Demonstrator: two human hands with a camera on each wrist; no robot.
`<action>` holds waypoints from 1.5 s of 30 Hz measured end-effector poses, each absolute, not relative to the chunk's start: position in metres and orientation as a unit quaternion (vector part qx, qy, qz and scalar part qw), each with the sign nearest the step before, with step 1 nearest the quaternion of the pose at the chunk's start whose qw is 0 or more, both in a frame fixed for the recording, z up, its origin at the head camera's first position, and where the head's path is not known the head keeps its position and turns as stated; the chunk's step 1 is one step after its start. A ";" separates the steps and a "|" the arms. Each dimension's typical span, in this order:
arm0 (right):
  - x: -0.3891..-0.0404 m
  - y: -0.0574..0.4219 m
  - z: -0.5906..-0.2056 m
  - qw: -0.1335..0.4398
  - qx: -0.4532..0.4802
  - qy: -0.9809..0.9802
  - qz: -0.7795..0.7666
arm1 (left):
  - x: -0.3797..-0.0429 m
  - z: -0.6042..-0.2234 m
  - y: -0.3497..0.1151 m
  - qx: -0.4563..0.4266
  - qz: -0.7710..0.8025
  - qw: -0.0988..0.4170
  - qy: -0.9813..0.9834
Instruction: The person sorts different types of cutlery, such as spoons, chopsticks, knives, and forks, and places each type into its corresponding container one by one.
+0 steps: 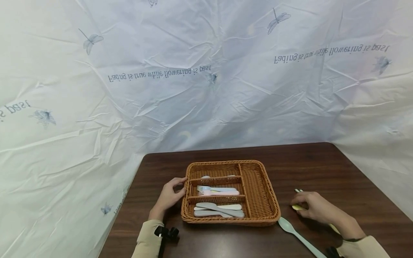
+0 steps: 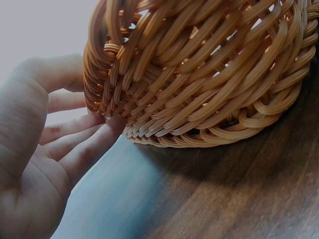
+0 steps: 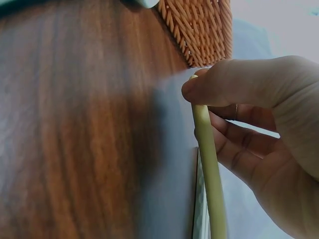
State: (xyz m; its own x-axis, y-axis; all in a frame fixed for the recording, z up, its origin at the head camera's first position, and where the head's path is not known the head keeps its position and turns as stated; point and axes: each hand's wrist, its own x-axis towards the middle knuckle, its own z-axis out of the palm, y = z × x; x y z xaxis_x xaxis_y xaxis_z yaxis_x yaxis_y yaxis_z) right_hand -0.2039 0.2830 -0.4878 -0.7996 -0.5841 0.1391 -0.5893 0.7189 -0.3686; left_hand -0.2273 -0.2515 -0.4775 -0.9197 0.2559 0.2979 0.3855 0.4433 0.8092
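Observation:
A brown wicker cutlery basket [image 1: 260, 193] sits on the table, divided into compartments. My left hand [image 1: 169, 195] touches its left side, with fairly straight fingers against the woven wall [image 2: 199, 84] in the left wrist view. Right of the basket, my right hand [image 1: 317, 208] pinches a long yellow utensil [image 3: 209, 169] between thumb and fingers; its kind cannot be told. Thin sticks with pale tips [image 1: 298, 190] lie by that hand, mostly hidden. A pale green spoon [image 1: 285, 225] lies between the basket's near right corner and my right forearm.
Forks [image 1: 219, 192] lie in the basket's middle left compartment, several knives [image 1: 219, 209] in the nearest one. Partly hidden utensils [image 1: 205, 176] lie in the far one. The dark wooden table [image 1: 306, 161] meets white printed sheeting [image 1: 226, 107] behind and at the sides.

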 end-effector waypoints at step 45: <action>-0.242 0.242 -0.455 0.044 0.361 -0.905 0.222 | -0.226 -0.475 -0.251 -0.200 -0.488 0.065 -0.847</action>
